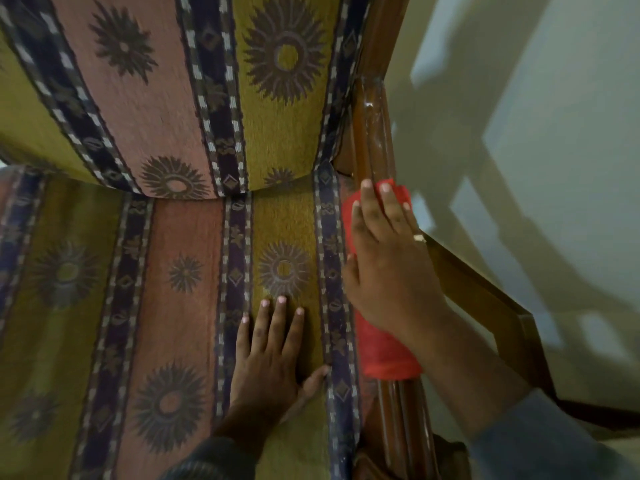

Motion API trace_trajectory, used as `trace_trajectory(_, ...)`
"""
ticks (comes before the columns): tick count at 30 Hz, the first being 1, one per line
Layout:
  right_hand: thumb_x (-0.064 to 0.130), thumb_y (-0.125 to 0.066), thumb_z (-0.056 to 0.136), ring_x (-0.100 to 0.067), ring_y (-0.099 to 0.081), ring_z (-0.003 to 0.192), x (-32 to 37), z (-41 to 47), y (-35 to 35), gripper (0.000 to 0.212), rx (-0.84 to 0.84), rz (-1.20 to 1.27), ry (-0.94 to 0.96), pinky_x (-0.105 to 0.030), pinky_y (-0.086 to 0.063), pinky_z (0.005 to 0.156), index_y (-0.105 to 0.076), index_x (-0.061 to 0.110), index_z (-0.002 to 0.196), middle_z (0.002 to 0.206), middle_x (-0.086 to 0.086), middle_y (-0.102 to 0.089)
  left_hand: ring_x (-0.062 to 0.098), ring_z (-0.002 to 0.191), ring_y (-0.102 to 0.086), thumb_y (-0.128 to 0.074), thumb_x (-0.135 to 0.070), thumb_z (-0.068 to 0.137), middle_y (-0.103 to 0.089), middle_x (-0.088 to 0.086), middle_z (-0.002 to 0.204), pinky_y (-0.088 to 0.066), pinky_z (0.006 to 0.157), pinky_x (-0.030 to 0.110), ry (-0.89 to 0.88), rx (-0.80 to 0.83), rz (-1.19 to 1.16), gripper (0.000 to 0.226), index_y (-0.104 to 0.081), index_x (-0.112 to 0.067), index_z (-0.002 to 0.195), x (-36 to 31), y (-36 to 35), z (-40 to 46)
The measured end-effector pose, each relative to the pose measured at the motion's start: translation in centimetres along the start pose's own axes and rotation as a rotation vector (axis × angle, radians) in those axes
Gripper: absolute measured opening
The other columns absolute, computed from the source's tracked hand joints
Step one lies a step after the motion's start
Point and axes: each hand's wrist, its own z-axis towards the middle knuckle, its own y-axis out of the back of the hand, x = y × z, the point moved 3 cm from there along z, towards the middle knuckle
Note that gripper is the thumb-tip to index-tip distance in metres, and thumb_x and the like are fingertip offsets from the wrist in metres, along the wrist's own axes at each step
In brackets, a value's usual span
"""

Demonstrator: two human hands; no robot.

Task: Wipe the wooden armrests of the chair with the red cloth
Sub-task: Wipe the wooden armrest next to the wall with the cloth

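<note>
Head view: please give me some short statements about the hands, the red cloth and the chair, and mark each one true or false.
1. The right hand presses the red cloth onto the wooden armrest. True.
2. The left hand holds a corner of the cloth. False: it lies flat on the seat cushion, apart from the cloth.
3. The cloth is draped over the armrest. True.
4. The cloth lies on the seat cushion. False: it is on the armrest, beside the cushion.
5. The right hand wears a glove. False: it is bare, with a ring on one finger.
</note>
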Motion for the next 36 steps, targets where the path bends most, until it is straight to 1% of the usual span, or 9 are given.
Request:
trace_trajectory(4,0.045,-0.030,0.088,-0.030,0.010,0.151,-0.4,1.1,0.4,0.083,-0.019,0.143,-0.112,-0.046,-0.006,0.123,0.001,0.006,0.154,0.164,-0.018,0.008,0.043,0.148,-0.025,-0.027,-0.090,0.079,-0.029,0.019,0.161,-0.020,0.116,0.066,-0.023,0.048,0.028,0.105,-0.032,-0.015,0.153,-0.1,1.1,1.6)
trace_trajectory(7,0.041,-0.030,0.092,-0.035,0.007,0.151,-0.1,0.7,0.2,0.080,-0.028,0.154,-0.187,-0.047,-0.008,0.123,0.003,0.002,0.154,0.163,-0.022,0.008,0.038,0.153,-0.002,-0.015,-0.094,0.075,-0.005,0.016,0.167,-0.006,0.121,0.062,0.002,0.046,0.037,0.113,-0.012,-0.018,0.158,0.5,2.5,5.9)
trace_trajectory(9,0.038,-0.031,0.093,-0.037,0.005,0.151,0.0,0.8,0.0,0.078,-0.038,0.060,-0.143,-0.051,-0.010,0.123,0.001,0.000,0.153,0.163,-0.025,0.005,0.034,0.154,0.006,-0.015,-0.092,0.076,0.002,0.013,0.167,-0.001,0.122,0.059,0.029,0.016,0.033,0.111,-0.006,-0.019,0.158,0.9,2.8,8.1)
trace_trajectory(14,0.039,-0.030,0.089,-0.034,0.005,0.152,-0.6,3.4,0.1,0.080,-0.042,-0.012,-0.001,-0.049,-0.004,0.122,-0.003,0.002,0.154,0.164,-0.022,0.003,0.033,0.154,-0.005,-0.021,-0.088,0.080,-0.011,0.012,0.167,-0.010,0.121,0.059,0.025,-0.046,0.011,0.106,-0.017,-0.016,0.157,1.0,1.8,8.6)
trace_trajectory(19,0.038,-0.039,0.097,-0.030,0.004,0.152,-2.6,6.8,0.6,0.077,-0.104,0.330,-0.216,-0.040,-0.003,0.119,0.001,0.006,0.154,0.165,-0.016,0.005,0.031,0.155,0.002,-0.023,-0.089,0.080,-0.006,0.010,0.168,-0.006,0.123,0.057,0.021,-0.026,0.028,0.107,-0.012,-0.018,0.158,1.2,2.1,8.3)
trace_trajectory(24,0.038,-0.033,0.095,-0.038,-0.003,0.151,-1.9,7.6,0.5,0.073,-0.129,0.061,-0.079,-0.050,-0.007,0.122,-0.008,0.001,0.153,0.163,-0.024,-0.006,0.041,0.146,-0.023,-0.022,-0.097,0.069,-0.029,0.019,0.159,-0.018,0.115,0.061,-0.024,0.006,0.093,0.119,-0.025,-0.014,0.155,1.0,3.0,10.4)
trace_trajectory(26,0.039,-0.033,0.090,-0.038,-0.006,0.151,-2.0,9.4,1.0,0.077,-0.110,-0.021,-0.019,-0.052,-0.007,0.123,-0.014,0.000,0.153,0.163,-0.024,-0.010,0.041,0.149,-0.013,-0.016,-0.103,0.061,-0.015,0.020,0.164,-0.008,0.118,0.061,-0.102,0.013,0.167,0.129,-0.015,-0.016,0.157,1.6,3.9,12.8)
trace_trajectory(29,0.040,-0.042,0.090,-0.036,-0.006,0.151,-2.9,12.3,1.2,0.080,-0.099,0.019,-0.032,-0.049,-0.005,0.123,-0.012,0.001,0.153,0.163,-0.022,-0.008,0.034,0.154,0.006,-0.013,-0.103,0.062,0.009,0.012,0.166,0.005,0.122,0.057,-0.127,-0.008,0.158,0.126,-0.001,-0.022,0.158,2.7,4.1,15.1)
trace_trajectory(36,0.054,-0.051,0.088,-0.033,0.004,0.152,-5.1,18.4,2.9,0.099,-0.036,0.287,-0.266,-0.042,-0.007,0.122,0.002,0.003,0.154,0.165,-0.019,0.007,0.033,0.154,-0.003,-0.023,-0.099,0.069,-0.005,0.012,0.167,-0.010,0.121,0.059,-0.137,-0.026,0.085,0.120,-0.013,-0.020,0.158,2.9,3.2,14.7)
